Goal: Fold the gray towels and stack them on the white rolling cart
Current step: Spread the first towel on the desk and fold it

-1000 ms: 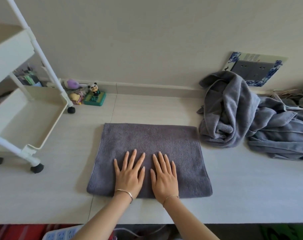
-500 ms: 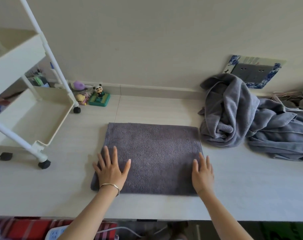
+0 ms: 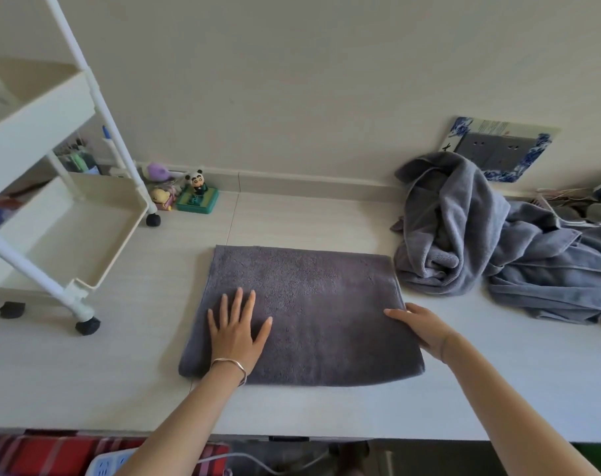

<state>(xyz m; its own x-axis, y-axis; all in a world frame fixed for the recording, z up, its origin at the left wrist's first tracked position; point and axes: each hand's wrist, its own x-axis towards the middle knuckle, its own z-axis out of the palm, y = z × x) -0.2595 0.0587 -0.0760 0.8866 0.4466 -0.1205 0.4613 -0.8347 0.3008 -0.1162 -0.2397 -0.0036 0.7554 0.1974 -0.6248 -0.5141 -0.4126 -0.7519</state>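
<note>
Lying flat on table point(image 3: 326, 407), folded towel point(image 3: 312, 314) is spread with long axis left-right. Left hand point(image 3: 235, 329) is laid on its left part, fingers straight and spread. Right hand point(image 3: 420, 329) is set at right short edge, thumb on cloth; whether edge is pinched cannot be told. Next fold judged right-over-left, so right hand is nearer. Cart point(image 3: 124, 242) stands left of towel, by left hand; unfolded pile point(image 3: 463, 235) is heaped at right.

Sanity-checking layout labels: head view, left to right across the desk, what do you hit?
white rolling cart → left hand, flat on the folded gray towel → right hand, at that towel's right edge → heap of unfolded gray towels
</note>
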